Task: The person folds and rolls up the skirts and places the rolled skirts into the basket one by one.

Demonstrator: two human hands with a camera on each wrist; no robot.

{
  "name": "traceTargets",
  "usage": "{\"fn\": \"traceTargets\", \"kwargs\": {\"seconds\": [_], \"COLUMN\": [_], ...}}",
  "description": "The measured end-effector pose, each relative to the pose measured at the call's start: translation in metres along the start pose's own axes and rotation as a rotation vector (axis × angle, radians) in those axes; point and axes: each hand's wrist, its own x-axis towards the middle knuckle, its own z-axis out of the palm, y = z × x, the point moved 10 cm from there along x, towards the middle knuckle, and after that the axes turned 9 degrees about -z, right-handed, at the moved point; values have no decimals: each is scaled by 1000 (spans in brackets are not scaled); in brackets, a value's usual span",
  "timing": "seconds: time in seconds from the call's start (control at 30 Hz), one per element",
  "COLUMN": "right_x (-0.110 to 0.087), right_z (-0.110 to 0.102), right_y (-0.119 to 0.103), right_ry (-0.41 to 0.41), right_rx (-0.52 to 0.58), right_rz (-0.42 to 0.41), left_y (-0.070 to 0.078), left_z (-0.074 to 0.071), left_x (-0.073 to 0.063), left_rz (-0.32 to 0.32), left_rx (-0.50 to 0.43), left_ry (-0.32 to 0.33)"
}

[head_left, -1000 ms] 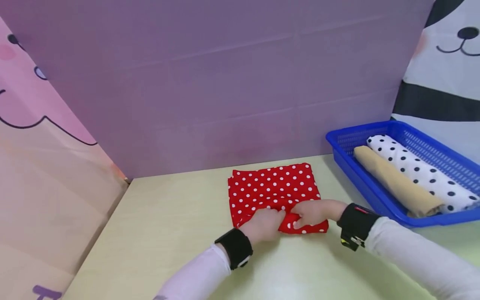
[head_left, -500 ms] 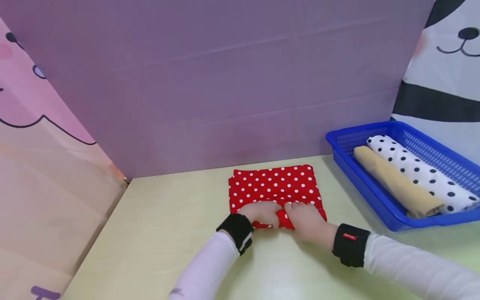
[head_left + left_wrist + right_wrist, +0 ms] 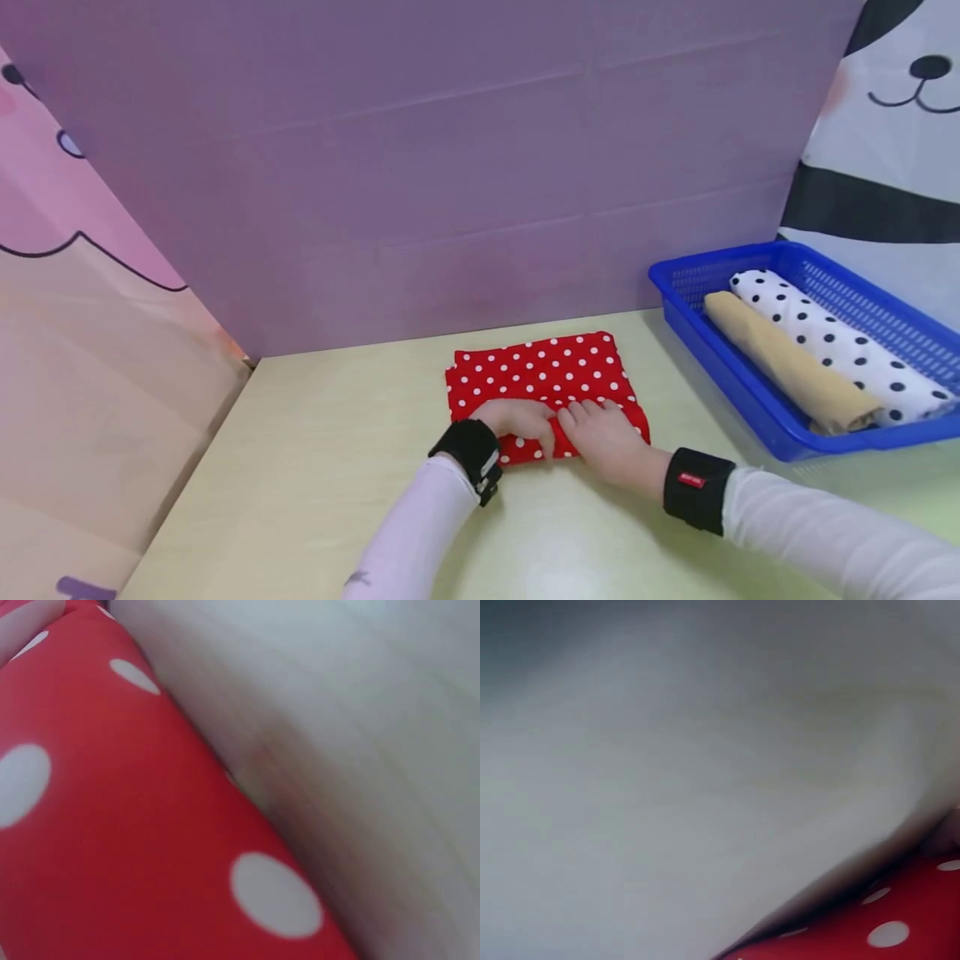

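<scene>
A red cloth with white dots (image 3: 543, 367) lies folded on the table, its near edge rolled into a thick fold. My left hand (image 3: 517, 419) grips this fold from the left, its thumb at the near side. Close beside it, my right hand (image 3: 600, 433) curls its fingers over the same fold; its thumb is hidden. In the left wrist view the rolled red cloth (image 3: 135, 810) fills the left side, and a bit of finger shows at the top corner. Only a corner of the cloth (image 3: 889, 934) appears in the right wrist view.
At the right stands a blue plastic basket (image 3: 720, 400). Inside lie a rolled tan cloth (image 3: 787, 358) and a rolled white cloth with black dots (image 3: 832, 333). A purple panel (image 3: 450, 167) rises behind the pale table (image 3: 337, 433).
My right hand has swung round, its fingers now over the top of the fold. My left hand has shifted slightly left and up, with its wrist turned. The cloth has slid a little left.
</scene>
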Motion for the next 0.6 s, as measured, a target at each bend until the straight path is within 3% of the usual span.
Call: {"fn": "traceTargets", "kwargs": {"seconds": [0.17,0.4,0.6], "right_x": [1,3,4], "right_z": [7,16,16], "right_y": [7,19,20], "right_ry": [-4,-47,-72], "right_rx": [58,299,477], "right_rz": [4,69,40], "left_y": [1,10,11], "left_z": [4,11,10], "left_x": [1,-4,-17], "left_rz": [-18,37,8], "left_rx": [-2,180,138], "left_ry": [13,169,263]}}
